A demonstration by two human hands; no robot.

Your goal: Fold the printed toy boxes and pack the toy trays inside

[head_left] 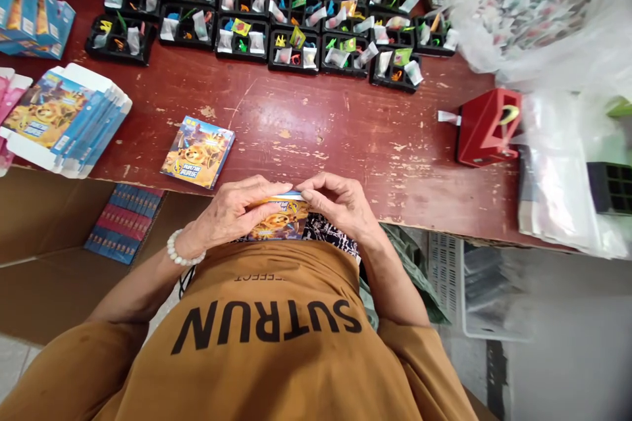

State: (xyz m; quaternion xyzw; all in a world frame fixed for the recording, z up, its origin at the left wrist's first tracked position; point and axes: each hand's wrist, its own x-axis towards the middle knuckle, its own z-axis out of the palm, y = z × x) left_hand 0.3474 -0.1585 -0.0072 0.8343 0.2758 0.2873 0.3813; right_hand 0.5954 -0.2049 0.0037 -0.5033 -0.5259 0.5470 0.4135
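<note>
Both hands meet at the table's front edge around a small printed cardboard box, yellow and blue with a cartoon picture. My left hand, with a beaded bracelet on its wrist, grips the box's left side, thumb across the printed face. My right hand pinches the upper right edge with thumb and fingertips. A narrow white-and-blue edge of the box shows between the hands; whether its flap is tucked in is hidden by the fingers. On the table to the left lies a closed box with the same print.
Black trays with small toys and sachets line the back. Flattened boxes and stacked boxes stand left. A red tape dispenser and a bag of sachets are right. Below left, a carton holds packed boxes.
</note>
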